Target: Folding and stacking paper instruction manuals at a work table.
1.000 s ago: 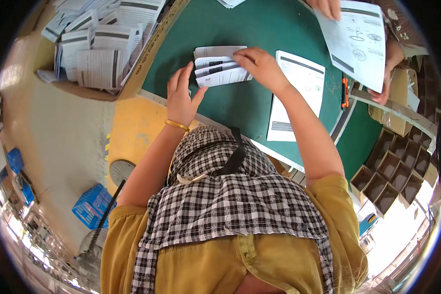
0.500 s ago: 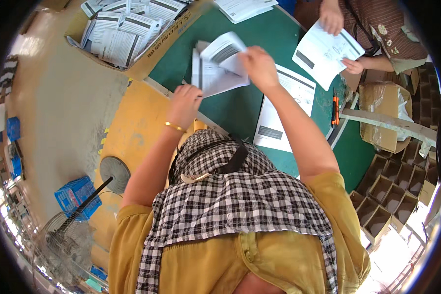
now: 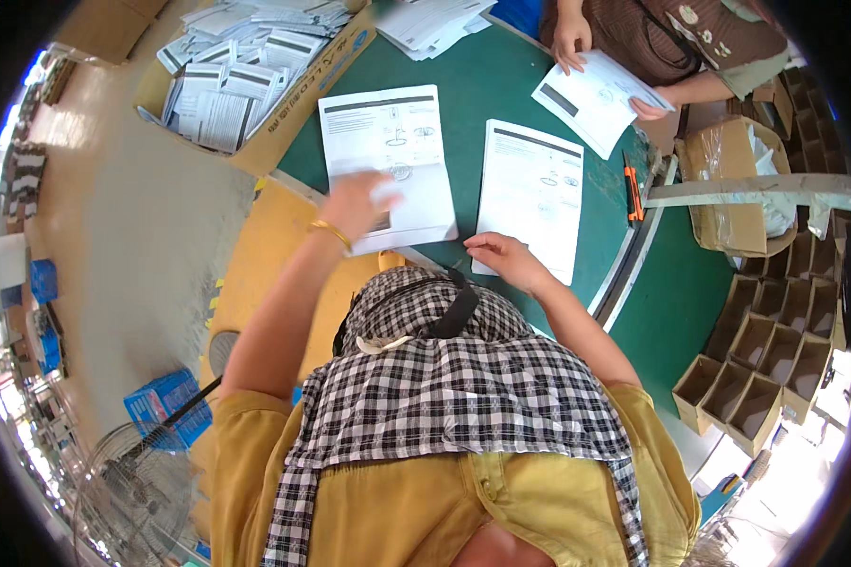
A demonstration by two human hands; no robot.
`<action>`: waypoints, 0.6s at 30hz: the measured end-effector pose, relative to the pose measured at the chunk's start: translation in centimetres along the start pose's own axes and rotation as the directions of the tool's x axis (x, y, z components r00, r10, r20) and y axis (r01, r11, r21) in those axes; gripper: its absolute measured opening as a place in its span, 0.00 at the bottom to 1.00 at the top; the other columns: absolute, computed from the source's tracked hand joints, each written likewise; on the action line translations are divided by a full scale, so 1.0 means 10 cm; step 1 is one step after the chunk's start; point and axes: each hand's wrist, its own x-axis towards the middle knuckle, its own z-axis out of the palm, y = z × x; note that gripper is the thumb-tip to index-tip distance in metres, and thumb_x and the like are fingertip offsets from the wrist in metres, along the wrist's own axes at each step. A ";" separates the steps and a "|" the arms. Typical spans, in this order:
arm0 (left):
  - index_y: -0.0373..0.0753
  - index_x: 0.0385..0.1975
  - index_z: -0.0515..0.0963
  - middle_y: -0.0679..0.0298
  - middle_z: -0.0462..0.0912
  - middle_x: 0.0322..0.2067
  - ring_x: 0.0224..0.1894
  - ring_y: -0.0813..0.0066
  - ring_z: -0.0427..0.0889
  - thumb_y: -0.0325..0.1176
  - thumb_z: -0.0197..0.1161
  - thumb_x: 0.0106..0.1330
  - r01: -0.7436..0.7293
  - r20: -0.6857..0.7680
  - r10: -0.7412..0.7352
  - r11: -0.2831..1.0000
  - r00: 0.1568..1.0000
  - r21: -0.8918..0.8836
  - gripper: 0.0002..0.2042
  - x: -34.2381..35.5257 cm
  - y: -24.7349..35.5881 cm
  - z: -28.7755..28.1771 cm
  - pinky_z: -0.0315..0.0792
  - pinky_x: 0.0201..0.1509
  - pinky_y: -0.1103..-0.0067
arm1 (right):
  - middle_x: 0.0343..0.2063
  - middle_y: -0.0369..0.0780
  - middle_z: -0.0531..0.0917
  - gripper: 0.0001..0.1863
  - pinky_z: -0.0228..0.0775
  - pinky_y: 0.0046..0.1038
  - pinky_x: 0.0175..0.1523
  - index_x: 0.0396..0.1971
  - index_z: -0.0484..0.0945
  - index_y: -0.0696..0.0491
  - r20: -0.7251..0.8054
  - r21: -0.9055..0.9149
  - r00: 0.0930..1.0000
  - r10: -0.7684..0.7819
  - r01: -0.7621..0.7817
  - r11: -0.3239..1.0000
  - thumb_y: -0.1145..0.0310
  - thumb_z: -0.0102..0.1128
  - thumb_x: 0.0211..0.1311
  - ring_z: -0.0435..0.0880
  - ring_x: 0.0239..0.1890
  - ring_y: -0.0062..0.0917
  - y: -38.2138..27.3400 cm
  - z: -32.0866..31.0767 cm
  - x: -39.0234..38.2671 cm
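A white printed sheet (image 3: 411, 194) lies flat on the green tabletop, with a crease across its middle. My left hand (image 3: 357, 206) is over its lower left part, smeared by motion, so its fingers are hard to read. To the right lies a stack of similar printed sheets (image 3: 531, 189). My right hand (image 3: 503, 257) is at the lower left corner of that stack, its fingers loosely stretched toward the left and holding nothing that I can see.
Across the green table (image 3: 463, 85), a co-worker's hands (image 3: 571, 42) hold another printed sheet (image 3: 600, 94). An orange cutter (image 3: 633, 189) lies near the right edge. A cardboard box (image 3: 284, 118) full of folded papers stands at the far left, beside loose papers (image 3: 430, 24).
The sheet that was lifted and bent between my hands is now spread flat. My right hand has come down toward the right stack; my left hand has moved onto the sheet.
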 end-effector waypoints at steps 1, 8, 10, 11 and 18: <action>0.40 0.53 0.72 0.56 0.73 0.54 0.58 0.56 0.69 0.43 0.64 0.58 -0.029 0.079 0.021 0.995 0.997 0.098 0.24 -0.09 0.25 0.08 0.63 0.62 0.67 | 0.38 0.36 0.81 0.15 0.68 0.22 0.47 0.46 0.77 0.57 -0.016 0.008 1.000 -0.007 0.007 1.000 0.65 0.55 0.64 0.77 0.40 0.19 0.06 -0.01 -0.02; 0.38 0.60 0.61 0.59 0.65 0.60 0.62 0.62 0.64 0.32 0.70 0.47 -0.148 0.079 0.126 0.892 0.989 0.428 0.38 -0.56 0.09 0.35 0.64 0.62 0.70 | 0.38 0.40 0.82 0.16 0.69 0.24 0.48 0.46 0.76 0.59 -0.030 0.002 0.995 -0.098 0.098 0.995 0.65 0.54 0.63 0.78 0.41 0.22 0.38 0.00 -0.14; 0.37 0.60 0.61 0.58 0.65 0.60 0.62 0.62 0.64 0.30 0.70 0.47 -0.202 0.109 0.171 0.869 0.979 0.452 0.37 -0.54 -0.04 0.42 0.64 0.62 0.70 | 0.38 0.41 0.82 0.16 0.69 0.24 0.48 0.46 0.76 0.59 -0.037 -0.025 0.991 -0.125 0.124 0.992 0.65 0.54 0.63 0.78 0.41 0.23 0.46 0.00 -0.16; 0.38 0.61 0.61 0.59 0.65 0.60 0.63 0.63 0.64 0.30 0.68 0.49 -0.206 0.124 0.167 0.852 0.978 0.481 0.35 -0.52 -0.11 0.45 0.64 0.62 0.70 | 0.38 0.41 0.82 0.16 0.69 0.24 0.48 0.46 0.77 0.59 -0.046 -0.024 0.992 -0.116 0.115 0.993 0.65 0.55 0.63 0.78 0.41 0.23 0.48 -0.01 -0.18; 0.39 0.39 0.76 0.59 0.79 0.44 0.45 0.61 0.78 0.37 0.57 0.60 -0.261 0.276 0.129 0.813 0.953 0.521 0.11 -0.42 0.04 0.36 0.73 0.45 0.68 | 0.40 0.37 0.80 0.15 0.67 0.22 0.49 0.48 0.76 0.59 -0.063 -0.049 0.991 -0.122 0.119 0.992 0.67 0.53 0.65 0.76 0.40 0.18 0.69 -0.03 -0.26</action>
